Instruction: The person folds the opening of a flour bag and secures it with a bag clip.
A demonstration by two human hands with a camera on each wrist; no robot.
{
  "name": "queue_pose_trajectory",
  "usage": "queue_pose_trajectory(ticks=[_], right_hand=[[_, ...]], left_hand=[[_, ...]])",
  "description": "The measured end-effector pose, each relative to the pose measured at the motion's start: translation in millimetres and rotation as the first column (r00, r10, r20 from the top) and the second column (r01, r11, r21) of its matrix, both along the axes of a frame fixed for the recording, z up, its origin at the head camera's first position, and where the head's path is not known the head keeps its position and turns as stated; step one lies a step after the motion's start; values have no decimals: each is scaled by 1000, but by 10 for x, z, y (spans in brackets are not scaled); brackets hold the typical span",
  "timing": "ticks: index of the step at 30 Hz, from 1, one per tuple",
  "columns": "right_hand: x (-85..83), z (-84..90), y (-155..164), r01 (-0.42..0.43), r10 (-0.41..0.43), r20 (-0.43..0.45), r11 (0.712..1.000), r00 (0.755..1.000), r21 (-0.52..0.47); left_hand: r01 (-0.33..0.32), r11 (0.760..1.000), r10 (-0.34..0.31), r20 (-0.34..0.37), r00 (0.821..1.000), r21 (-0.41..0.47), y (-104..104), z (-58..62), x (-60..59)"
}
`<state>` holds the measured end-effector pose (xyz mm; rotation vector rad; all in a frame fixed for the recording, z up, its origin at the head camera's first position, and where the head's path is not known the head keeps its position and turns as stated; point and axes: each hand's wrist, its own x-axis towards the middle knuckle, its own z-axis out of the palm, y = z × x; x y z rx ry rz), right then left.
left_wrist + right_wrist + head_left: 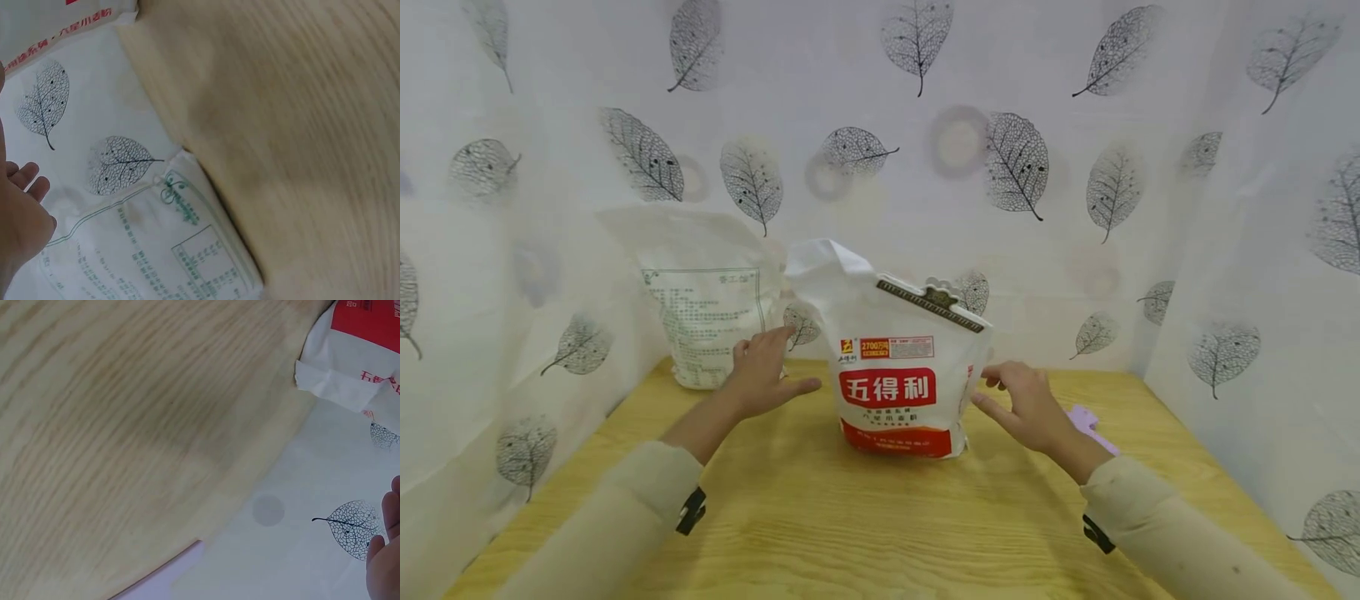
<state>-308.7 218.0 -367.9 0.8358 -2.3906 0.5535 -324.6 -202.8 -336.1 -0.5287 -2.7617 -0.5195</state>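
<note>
Both hands point(767, 371) point(1026, 404) hover, fingers loose, flanking upright red-labelled bag point(898, 367).

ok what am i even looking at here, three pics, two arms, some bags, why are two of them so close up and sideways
These are a person's two bare hands, filmed by three cameras at once. The wide picture comes from a camera on the person's head, looking forward and down. The two close, tilted pictures come from cameras strapped to each wrist, so they show mostly tabletop and the leaf-printed backdrop.

On the wooden table stands a white bag with a red label, its top closed by a dark clip. Behind it, to the left, stands a second, paler bag with green print. A small lilac object lies behind the right hand; I cannot tell what it is.

The left hand and right hand sit open on either side of the red-labelled bag, close to it. Neither is gripping anything.
</note>
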Motion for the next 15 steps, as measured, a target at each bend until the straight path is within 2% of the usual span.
queue_pose_trajectory(ticks=[7,12,15], right_hand=[[24,-169,-31,27,-25,55,999,998,-20],[40,-309,-61,63,-63,120,998,991,0],[55,-374,-82,86,-89,115,996,989,32]], left_hand=[[17,1000,-16,25,1000,-10,73,-211,-53],[44,999,-43,27,999,-11,155,-333,-28],[61,998,-61,21,998,-9,206,-405,-19]])
